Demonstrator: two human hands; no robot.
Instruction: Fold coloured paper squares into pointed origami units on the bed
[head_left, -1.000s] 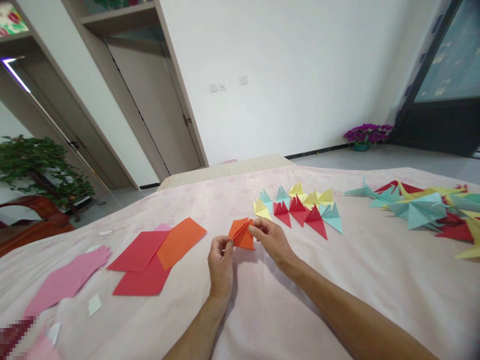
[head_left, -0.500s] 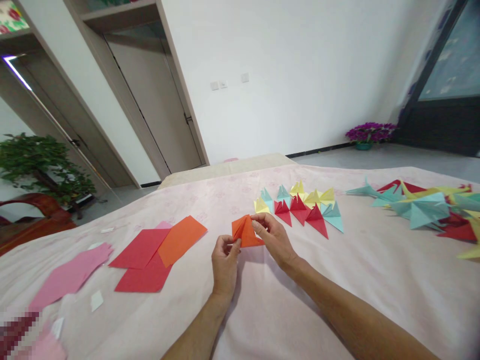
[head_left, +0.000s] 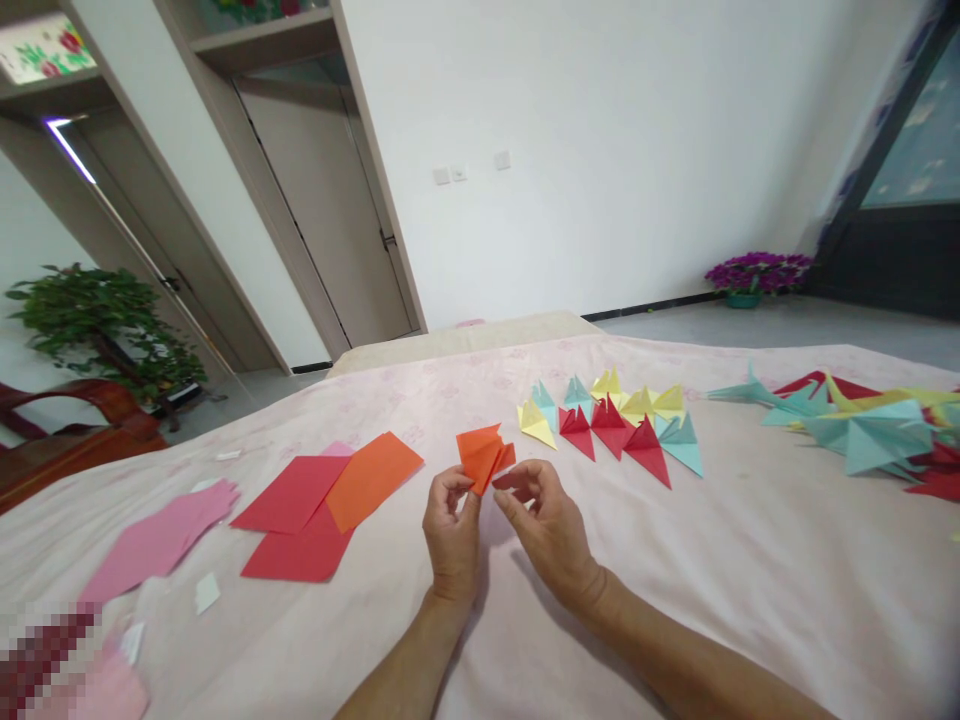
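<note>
My left hand (head_left: 454,530) pinches a partly folded piece of orange origami paper (head_left: 478,455) at its lower corner, between thumb and fingers. The paper stands up from the hand, with a small flap sticking out on its right. Just right of it is my right hand (head_left: 547,520), fingers curled and thumb a little apart from the index finger. It looks free of the paper, with nothing visible in it. Beyond the right hand stand small folded paper shapes: red ones (head_left: 611,430), yellow ones (head_left: 534,425) and light blue ones (head_left: 682,440).
Left of my hands lie flat sheets of red paper (head_left: 289,495), orange paper (head_left: 375,480) and pink paper (head_left: 157,540). White scraps (head_left: 207,594) lie nearby. A pile of folded paper cranes (head_left: 862,430) sits at the right on the pink cloth (head_left: 675,610).
The orange paper has been turned and now stands narrower in my left hand. My right hand has come off its upper right edge and moved slightly down. The view has shifted a little left.
</note>
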